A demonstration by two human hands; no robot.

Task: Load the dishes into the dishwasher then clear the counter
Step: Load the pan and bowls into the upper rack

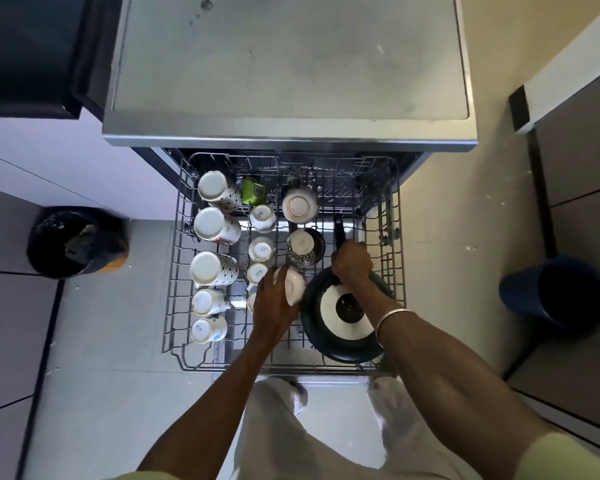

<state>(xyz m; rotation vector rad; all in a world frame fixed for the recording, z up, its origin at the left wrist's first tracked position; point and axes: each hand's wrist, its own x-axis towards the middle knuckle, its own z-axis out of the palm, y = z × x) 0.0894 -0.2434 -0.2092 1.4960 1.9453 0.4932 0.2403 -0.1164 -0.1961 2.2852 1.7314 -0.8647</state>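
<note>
The dishwasher's wire rack [174, 271] is pulled out below me. Upside-down mugs [212, 268] fill its left column, small white cups [262, 249] its middle one. My left hand [274, 306] grips a small white cup [295, 285] over the rack's middle. My right hand [351, 261] is closed around the black handle [339, 230] of a dark frying pan [343, 317] that lies bottom-up at the rack's front right. A white bowl [299, 205] and a patterned cup [302, 251] sit behind the pan.
The steel dishwasher top [291, 64] lies beyond the rack. A black bin [77, 242] stands on the floor at the left, a blue bucket [555, 292] at the right. A green item [253, 192] sits at the rack's back. Cabinets line both sides.
</note>
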